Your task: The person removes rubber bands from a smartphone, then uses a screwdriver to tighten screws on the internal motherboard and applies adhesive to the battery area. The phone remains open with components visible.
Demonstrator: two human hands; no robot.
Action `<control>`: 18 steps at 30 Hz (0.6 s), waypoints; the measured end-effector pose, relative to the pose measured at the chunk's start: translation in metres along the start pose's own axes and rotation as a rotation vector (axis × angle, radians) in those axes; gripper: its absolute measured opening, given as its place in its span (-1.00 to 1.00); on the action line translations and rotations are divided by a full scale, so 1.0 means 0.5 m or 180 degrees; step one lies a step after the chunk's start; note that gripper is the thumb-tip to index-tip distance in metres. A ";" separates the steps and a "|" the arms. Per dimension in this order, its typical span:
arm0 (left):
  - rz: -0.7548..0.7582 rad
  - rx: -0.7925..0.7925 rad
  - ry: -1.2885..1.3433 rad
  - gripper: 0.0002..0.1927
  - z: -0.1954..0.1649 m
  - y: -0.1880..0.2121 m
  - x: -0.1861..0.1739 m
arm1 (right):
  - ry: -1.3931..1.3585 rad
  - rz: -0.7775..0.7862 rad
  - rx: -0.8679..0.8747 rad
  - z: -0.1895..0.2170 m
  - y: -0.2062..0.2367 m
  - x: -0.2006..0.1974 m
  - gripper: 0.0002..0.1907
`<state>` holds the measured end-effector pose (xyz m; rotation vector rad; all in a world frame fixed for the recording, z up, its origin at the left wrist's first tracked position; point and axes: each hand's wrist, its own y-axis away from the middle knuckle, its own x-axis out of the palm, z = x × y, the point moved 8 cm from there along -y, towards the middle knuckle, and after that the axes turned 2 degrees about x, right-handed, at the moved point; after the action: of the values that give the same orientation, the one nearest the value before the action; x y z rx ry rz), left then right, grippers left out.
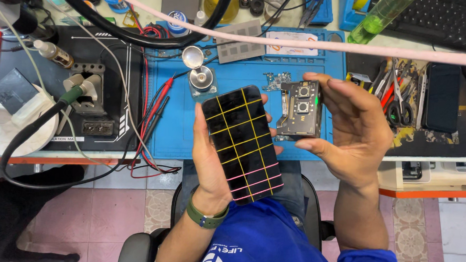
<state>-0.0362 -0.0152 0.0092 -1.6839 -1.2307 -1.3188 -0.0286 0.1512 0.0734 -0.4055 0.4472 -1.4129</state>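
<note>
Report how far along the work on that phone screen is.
Done: the phone is powered; its dark screen shows a grid of yellow and pink lines. In hand: the left hand holds the phone from behind, the right hand holds a small circuit board box with two buttons beside it. Left: nothing shows the phone closed up or put down; tools lie on the blue mat.

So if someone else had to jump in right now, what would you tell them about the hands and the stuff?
Left hand: holds the black flat phone with a yellow and pink grid on its screen, screen up, over the lap.
Right hand: grips the small dark square circuit box with two buttons, beside the phone's top edge.
Both are raised in front of the blue rubber work mat.
Done: screen shows lines. Left: cannot tell.
</note>
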 end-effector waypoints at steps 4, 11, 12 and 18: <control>-0.0058 0.0099 -0.0148 -0.11 -0.003 -0.001 -0.003 | -0.0232 0.0038 0.0084 -0.011 0.006 0.001 -0.28; -0.0120 0.0115 -0.0206 -0.11 -0.006 -0.001 -0.006 | -0.0546 -0.0009 0.0115 -0.020 0.019 -0.001 -0.29; -0.0132 0.0113 -0.0237 -0.11 -0.006 0.000 -0.007 | -0.0532 -0.0007 0.0115 -0.021 0.022 0.000 -0.29; -0.0087 -0.0036 -0.0104 -0.05 0.003 0.002 -0.015 | -0.0558 -0.0076 0.0144 -0.026 0.046 0.003 -0.30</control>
<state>-0.0351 -0.0161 0.0014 -1.7083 -1.2715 -1.3216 -0.0159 0.1523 0.0502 -0.4947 0.2684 -1.3947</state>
